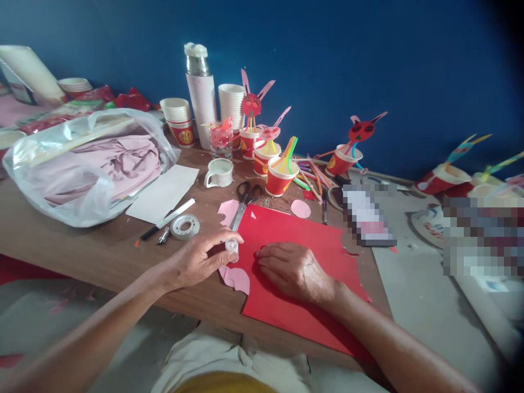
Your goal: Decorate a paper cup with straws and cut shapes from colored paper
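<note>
My left hand (200, 256) is closed, thumb and forefinger pinching a small whitish translucent cylinder (231, 246) over the left edge of a red paper sheet (303, 322). What the cylinder is, I cannot tell. My right hand (297, 270) lies palm down on the red sheet, fingers stretched out to the left. Black-handled scissors (240, 210) rest at the sheet's upper left corner. Pink paper scraps (236, 279) stick out by the sheet's left edge, near my left hand. A pink paper circle (301, 208) sits along its far edge. Left of the scissors is a tape roll (185, 226).
Paper cups with straw figures (281, 177) stand at the back, beside a tall flask (201, 98) and a white mug (218, 172). A plastic bag with pink cloth (98, 169) fills the left. A blurred-out phone-like object (366, 218) lies right. Behind rises a blue wall (347, 49).
</note>
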`<move>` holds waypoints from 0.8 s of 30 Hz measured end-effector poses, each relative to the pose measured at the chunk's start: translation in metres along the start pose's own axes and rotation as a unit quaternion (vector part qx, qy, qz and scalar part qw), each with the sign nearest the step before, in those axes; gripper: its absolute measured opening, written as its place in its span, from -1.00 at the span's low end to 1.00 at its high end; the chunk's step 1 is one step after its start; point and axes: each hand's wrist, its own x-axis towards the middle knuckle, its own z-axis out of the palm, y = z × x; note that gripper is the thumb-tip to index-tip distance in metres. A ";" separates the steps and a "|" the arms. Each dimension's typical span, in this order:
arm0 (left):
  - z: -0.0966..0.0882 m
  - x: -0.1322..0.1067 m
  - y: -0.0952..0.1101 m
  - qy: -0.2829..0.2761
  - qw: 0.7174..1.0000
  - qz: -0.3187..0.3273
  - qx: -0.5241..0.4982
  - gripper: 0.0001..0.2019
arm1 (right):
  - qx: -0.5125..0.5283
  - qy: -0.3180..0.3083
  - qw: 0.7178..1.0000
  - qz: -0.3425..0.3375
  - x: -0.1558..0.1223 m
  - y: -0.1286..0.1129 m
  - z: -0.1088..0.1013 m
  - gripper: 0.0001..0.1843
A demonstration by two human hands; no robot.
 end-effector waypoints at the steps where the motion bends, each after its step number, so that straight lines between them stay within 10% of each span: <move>1: 0.001 0.000 0.000 -0.003 1.000 -0.002 -0.004 -0.78 | 0.002 -0.003 1.000 0.004 0.000 0.000 0.000 -0.81; 24: 0.004 0.000 0.001 0.004 0.998 0.058 -0.024 -0.82 | 0.010 0.039 0.999 0.023 0.003 0.000 0.001 -0.76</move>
